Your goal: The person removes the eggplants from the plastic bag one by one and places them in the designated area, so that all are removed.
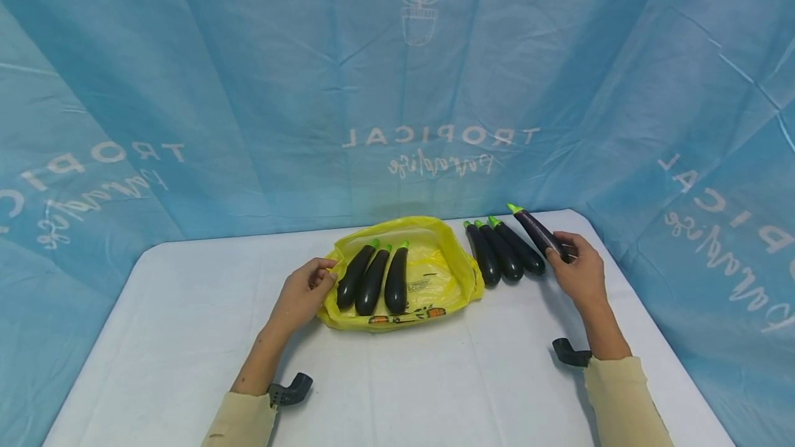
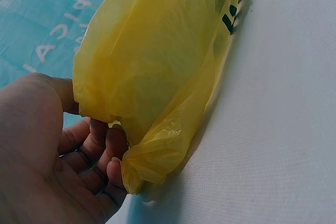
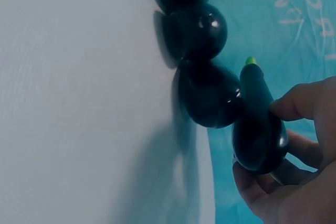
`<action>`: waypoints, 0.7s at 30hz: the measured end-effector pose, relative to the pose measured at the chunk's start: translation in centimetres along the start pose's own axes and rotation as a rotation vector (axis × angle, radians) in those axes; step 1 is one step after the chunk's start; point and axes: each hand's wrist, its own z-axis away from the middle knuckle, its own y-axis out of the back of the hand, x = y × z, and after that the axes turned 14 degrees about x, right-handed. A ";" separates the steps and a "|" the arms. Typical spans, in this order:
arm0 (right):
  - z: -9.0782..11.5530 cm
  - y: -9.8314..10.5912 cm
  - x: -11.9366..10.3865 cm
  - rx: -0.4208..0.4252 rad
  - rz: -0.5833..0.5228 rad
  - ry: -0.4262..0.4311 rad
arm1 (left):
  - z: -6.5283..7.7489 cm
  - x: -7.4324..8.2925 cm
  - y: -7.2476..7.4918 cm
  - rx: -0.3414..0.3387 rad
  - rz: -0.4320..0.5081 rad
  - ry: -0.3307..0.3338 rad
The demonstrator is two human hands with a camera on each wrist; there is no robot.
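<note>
Yellow plastic bag (image 1: pixel 448 267) lies on the white tablecloth (image 1: pixel 466 378), mouth spread wide; left hand (image 1: pixel 303 295) pinches its left rim between thumb and curled fingers, probably to steady it and keep that edge from folding inward. Inside, toward the left: three bagged eggplants (image 1: pixel 371 285) side by side, stems away from the person, a lie that seems to save room. By the bag's right side, three loose eggplants (image 1: pixel 506 259) sit in a slanting row, bodies touching, likely kept within easy reach. Right hand (image 1: pixel 582 271) grips one more, the held eggplant (image 1: pixel 537 232), by its thick end, thumb against fingers, opened only to the fruit's width; green tip points away and left. Holding there presumably gives the firmest purchase. Whether it clears the cloth: cannot tell.
</note>
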 end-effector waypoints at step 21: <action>-0.2 -1.1 2.1 -0.030 0.033 0.002 | -0.1 0.0 -0.2 -0.006 -0.017 0.022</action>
